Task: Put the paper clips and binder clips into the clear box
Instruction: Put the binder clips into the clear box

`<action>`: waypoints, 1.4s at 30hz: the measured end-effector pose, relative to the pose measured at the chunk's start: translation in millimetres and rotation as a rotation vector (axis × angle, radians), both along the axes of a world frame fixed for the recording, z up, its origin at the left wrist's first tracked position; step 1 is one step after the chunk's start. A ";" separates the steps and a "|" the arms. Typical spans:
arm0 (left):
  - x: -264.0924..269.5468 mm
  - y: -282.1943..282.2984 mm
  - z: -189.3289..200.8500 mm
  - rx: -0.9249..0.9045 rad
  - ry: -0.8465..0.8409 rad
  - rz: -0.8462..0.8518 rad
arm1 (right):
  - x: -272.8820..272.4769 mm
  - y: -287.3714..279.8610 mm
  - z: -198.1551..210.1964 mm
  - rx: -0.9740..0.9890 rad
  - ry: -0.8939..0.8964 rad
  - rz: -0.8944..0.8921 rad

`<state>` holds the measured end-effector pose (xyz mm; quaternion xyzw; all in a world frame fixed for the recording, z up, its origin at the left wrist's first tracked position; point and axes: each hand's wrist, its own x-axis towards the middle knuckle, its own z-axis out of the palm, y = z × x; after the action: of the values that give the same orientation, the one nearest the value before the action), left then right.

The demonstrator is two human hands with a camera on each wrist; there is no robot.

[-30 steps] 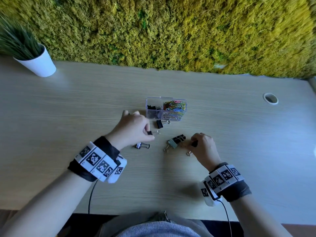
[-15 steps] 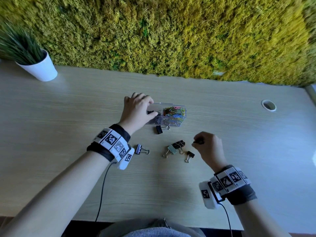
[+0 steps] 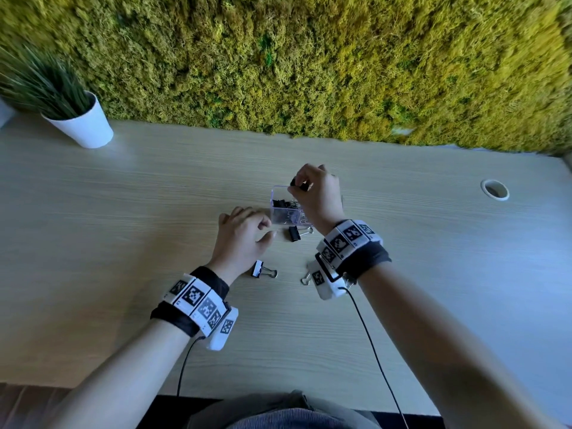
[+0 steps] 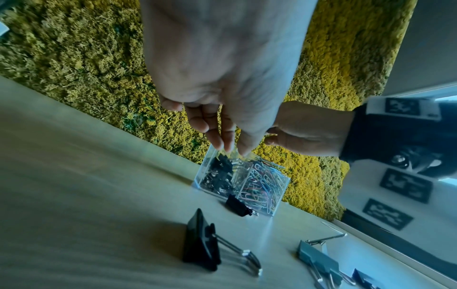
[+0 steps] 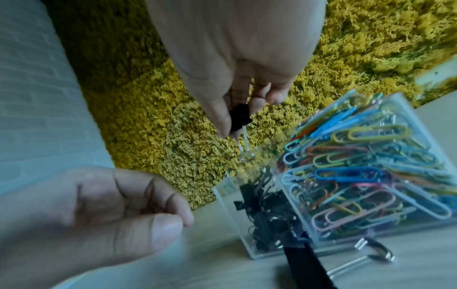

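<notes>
Fingers of the right hand [image 3: 315,196] pinch a small black binder clip [image 5: 238,119] by its body, wire handles hanging down, right above the left compartment of the clear box [image 3: 286,216]. That compartment holds a heap of black binder clips [image 5: 262,213]; the right one is packed with coloured paper clips [image 5: 366,172]. The box stands on the pale wooden desk [image 3: 123,227], about mid-desk.

The left hand [image 3: 244,238] hovers just left of the box, fingers loosely curled toward the thumb with nothing between them.

More clips lie on the desk nearer the person. A black clip [image 3: 294,233] sits right against the near side of the box. A second black clip [image 3: 262,270], with silver handles pointing right, lies near the left wrist. A grey clip [image 4: 319,258] lies to its right, mostly hidden under the right wristband [image 3: 348,243] in the head view, and the edge of one more dark clip [image 4: 363,278] shows just beyond it.

At the far left corner stands a white pot of grass [image 3: 82,126]. A moss wall [image 3: 309,63] runs along the far edge, and a round cable hole [image 3: 494,189] sits at the far right.
</notes>
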<state>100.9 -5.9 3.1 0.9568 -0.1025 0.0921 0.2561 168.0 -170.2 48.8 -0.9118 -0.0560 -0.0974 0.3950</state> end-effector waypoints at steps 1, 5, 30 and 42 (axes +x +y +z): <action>0.1 0.2 0.3 -0.006 0.000 0.004 | 1.9 2.8 -1.4 -0.001 0.004 0.002; 1.3 -1.1 1.4 -0.006 -0.009 0.003 | 3.3 12.0 -7.4 -0.003 0.019 0.015; -8.6 -31.0 -18.8 0.092 0.083 -0.191 | -105.4 -106.6 -40.3 -0.470 0.496 0.083; -8.1 9.0 -6.8 0.338 0.407 -0.246 | -103.5 -98.9 -48.4 -0.368 0.305 0.024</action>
<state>92.8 3.1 -3.8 0.9650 -0.1782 -0.1519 0.1177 64.5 -269.0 0.4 -0.9719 -0.0234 0.0580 0.2271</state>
